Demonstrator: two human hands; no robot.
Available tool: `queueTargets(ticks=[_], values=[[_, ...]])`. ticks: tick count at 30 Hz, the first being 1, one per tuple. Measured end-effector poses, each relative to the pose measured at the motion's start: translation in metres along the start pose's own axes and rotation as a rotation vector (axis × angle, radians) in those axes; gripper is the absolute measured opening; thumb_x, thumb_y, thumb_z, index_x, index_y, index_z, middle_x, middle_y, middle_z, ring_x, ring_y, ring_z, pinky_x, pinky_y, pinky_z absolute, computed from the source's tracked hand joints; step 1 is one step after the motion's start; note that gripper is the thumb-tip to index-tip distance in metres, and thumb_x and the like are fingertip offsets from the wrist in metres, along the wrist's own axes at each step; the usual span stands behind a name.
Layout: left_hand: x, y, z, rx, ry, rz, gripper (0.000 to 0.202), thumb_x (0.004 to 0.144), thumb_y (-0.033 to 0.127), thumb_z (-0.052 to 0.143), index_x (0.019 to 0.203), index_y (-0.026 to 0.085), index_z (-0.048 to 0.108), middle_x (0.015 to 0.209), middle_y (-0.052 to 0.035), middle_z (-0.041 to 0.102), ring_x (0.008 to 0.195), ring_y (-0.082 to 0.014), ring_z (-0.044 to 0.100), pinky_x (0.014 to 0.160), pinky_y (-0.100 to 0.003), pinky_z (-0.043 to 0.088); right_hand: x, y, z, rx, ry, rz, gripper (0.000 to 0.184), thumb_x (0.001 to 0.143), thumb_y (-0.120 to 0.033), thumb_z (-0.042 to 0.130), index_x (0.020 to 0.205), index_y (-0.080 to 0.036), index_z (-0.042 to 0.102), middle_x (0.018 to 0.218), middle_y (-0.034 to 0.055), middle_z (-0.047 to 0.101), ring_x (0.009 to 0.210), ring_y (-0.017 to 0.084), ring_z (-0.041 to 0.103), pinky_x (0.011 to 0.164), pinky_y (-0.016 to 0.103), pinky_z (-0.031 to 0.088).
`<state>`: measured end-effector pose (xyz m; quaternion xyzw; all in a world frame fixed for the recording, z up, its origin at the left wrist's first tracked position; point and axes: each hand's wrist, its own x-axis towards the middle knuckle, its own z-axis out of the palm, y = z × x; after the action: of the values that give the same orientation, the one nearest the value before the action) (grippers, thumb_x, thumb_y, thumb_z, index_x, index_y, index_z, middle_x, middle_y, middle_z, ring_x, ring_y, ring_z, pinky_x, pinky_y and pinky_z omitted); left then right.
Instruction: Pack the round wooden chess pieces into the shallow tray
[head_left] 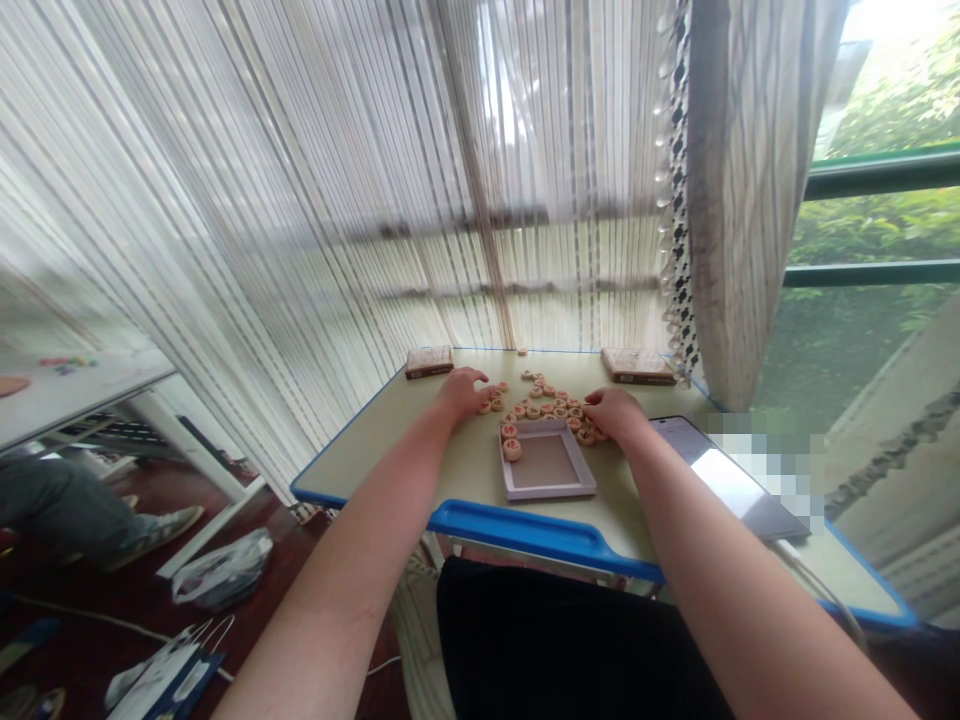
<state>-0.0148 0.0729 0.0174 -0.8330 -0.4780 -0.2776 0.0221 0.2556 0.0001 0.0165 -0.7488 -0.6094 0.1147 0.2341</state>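
Round wooden Chinese chess pieces (547,410) with red and dark characters lie loosely in a cluster on the pale, blue-edged table (390,440). My left hand (461,392) is at the left side of the cluster, fingers curved and apart, beside a few pieces (496,402). Over on the right, my right hand (615,408) has its fingers curved against the cluster's edge; its palm side is hidden. A shallow white box (551,491) sits in front of the cluster. Two pieces (511,449) stand at its left side, and others crowd its far rim.
Flat brown boxes stand at the far left (430,361) and far right (637,366) of the table. A tablet or phone (727,480) with a cable lies beside my right forearm. Sheer curtains (360,180) hang behind. A person's leg (75,515) and bags (221,570) are at left.
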Motion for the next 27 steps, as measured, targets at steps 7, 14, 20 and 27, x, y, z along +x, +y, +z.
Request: queueTargets(ticks=[7,14,20,27], values=[[-0.001,0.003,0.001,0.02,-0.038,-0.023,0.04,0.074,0.047,0.053,0.094,0.015,0.065,0.097,-0.01,0.064,0.094,-0.0228,0.056,0.089,-0.034,0.039,0.004,0.001,0.003,0.07,-0.019,0.017,0.043,0.065,-0.012,0.054,0.107,-0.012,0.062,0.097,0.0086,0.067,0.084,0.017,0.061,0.067,0.022,0.043],[-0.001,0.005,0.003,0.08,-0.031,0.006,0.041,0.076,0.049,0.05,0.094,0.015,0.066,0.095,-0.0086,0.065,0.092,-0.0207,0.057,0.086,-0.032,0.041,-0.006,-0.007,-0.008,-0.022,0.079,0.015,0.041,0.066,-0.024,0.059,0.105,-0.01,0.06,0.095,0.0115,0.066,0.086,0.021,0.06,0.068,0.026,0.042],[-0.001,0.009,0.001,0.096,-0.032,0.001,0.039,0.077,0.048,0.049,0.092,0.016,0.066,0.094,-0.0078,0.065,0.092,-0.0199,0.057,0.086,-0.031,0.041,-0.049,-0.041,-0.029,0.275,-0.271,-0.377,0.031,0.066,-0.031,0.061,0.094,-0.018,0.061,0.09,0.0039,0.067,0.073,0.014,0.059,0.059,0.021,0.041],[-0.001,0.01,0.004,0.105,-0.033,0.008,0.036,0.077,0.046,0.05,0.09,0.017,0.066,0.093,-0.0071,0.065,0.091,-0.0192,0.057,0.086,-0.031,0.041,-0.072,-0.057,-0.028,0.03,-0.487,-0.508,0.026,0.061,-0.032,0.065,0.084,-0.021,0.065,0.079,-0.0005,0.067,0.067,0.014,0.058,0.055,0.022,0.038]])
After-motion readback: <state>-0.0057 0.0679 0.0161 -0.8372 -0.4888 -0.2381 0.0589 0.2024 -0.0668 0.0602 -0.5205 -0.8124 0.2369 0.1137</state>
